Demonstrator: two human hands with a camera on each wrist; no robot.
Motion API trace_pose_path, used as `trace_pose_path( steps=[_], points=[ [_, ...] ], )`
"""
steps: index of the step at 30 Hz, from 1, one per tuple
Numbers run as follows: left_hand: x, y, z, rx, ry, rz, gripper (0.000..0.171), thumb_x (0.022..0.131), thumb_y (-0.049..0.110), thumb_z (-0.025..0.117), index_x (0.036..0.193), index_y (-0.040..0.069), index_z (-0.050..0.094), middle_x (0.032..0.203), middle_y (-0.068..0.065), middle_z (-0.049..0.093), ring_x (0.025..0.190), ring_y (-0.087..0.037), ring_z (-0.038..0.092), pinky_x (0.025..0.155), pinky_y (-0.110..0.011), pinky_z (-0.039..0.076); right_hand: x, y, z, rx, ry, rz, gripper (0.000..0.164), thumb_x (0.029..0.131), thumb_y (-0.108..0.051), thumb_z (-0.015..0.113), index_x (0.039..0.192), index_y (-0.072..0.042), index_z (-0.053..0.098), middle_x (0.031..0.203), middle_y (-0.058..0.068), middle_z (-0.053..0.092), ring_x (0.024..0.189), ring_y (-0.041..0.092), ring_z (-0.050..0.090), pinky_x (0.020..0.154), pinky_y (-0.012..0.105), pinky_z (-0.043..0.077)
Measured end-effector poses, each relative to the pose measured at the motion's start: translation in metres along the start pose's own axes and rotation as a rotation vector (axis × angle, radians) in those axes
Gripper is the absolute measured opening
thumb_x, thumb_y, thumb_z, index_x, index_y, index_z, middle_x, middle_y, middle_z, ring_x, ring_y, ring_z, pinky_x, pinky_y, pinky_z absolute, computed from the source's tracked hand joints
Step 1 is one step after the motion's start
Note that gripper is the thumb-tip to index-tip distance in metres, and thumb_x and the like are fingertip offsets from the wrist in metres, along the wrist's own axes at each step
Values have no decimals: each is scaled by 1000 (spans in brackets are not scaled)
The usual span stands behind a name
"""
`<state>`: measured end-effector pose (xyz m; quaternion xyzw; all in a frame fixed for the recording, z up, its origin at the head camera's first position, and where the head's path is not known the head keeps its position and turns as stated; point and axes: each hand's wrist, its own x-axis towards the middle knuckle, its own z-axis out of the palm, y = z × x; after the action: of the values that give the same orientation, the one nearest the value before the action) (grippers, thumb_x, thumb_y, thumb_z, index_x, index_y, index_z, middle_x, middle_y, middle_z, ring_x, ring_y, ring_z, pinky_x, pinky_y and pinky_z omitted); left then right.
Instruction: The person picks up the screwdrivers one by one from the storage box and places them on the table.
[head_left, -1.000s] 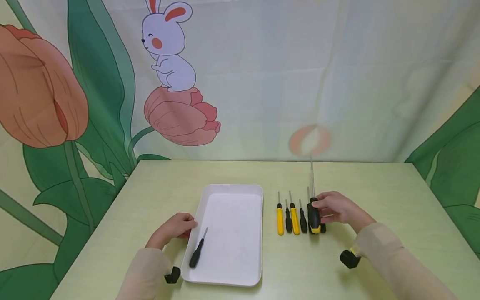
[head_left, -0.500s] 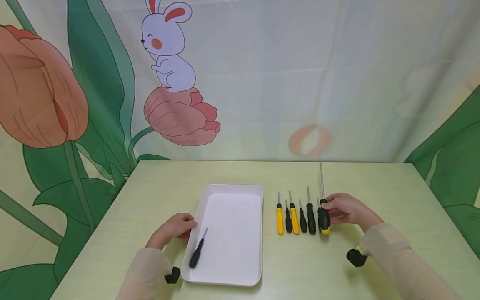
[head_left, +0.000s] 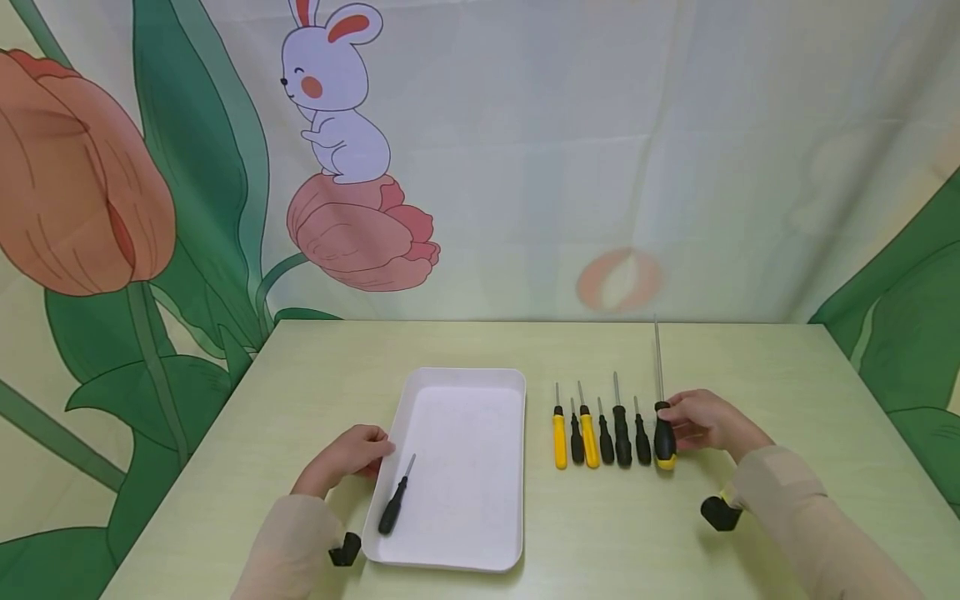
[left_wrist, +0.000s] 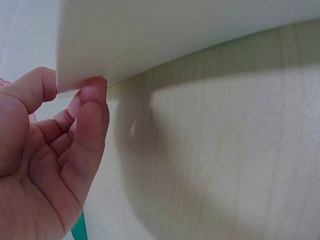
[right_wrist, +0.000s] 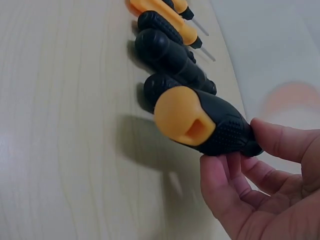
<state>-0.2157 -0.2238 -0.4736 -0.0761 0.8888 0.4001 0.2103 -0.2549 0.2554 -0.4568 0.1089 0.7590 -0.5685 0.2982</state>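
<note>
My right hand (head_left: 705, 421) pinches a large screwdriver (head_left: 664, 437) by its black handle, thumb on one side and fingers on the other. Its yellow butt faces the camera in the right wrist view, and its long shaft points toward the back of the table. Just left of it stretches a row of several smaller screwdrivers, with black ones (head_left: 622, 437) and yellow ones (head_left: 560, 442) side by side. On the left, my left hand (head_left: 352, 458) grips the side wall of a white tray (head_left: 465, 550) between thumb and fingers. Inside the tray lies one small black screwdriver (head_left: 392, 510).
Everything rests on a pale wood-grain table (head_left: 600, 542). Behind its far edge hangs a printed curtain (head_left: 517, 167) with a rabbit and tulips. A black wrist device (head_left: 722, 512) sticks out below the right sleeve, and another (head_left: 345, 550) stands by the tray's near left corner.
My right hand has moved to the right with the large screwdriver, from over the row's right end to beside it, uncovering the black screwdrivers there. The left hand and the tray stay put.
</note>
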Motion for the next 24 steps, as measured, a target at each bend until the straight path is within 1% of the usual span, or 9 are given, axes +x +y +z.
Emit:
trace_pose_path(
  steps=[7,14,24],
  points=[
    [0,1,0,4,2,-9,15,85,14,50,88,-1,54,74,-6,52,63,-15,52,61,-28,46,3,2,-2,-9,23,22,20,85,-10,52,101,0,45,69,-4,57,64,11,57,63,28,48],
    [-1,2,-1,7,1,-13,15,85,14,50,88,-1,54,75,-6,53,63,-15,52,61,-28,47,8,6,-3,-16,58,30,20,84,-9,53,100,1,45,64,-4,58,59,9,55,59,27,47],
    [-1,2,-1,10,-4,-16,15,86,14,50,87,0,54,73,-6,52,63,-15,51,60,-28,46,16,7,0,-85,126,86,13,84,-8,54,90,0,45,67,0,54,59,12,53,58,27,48]
  ],
)
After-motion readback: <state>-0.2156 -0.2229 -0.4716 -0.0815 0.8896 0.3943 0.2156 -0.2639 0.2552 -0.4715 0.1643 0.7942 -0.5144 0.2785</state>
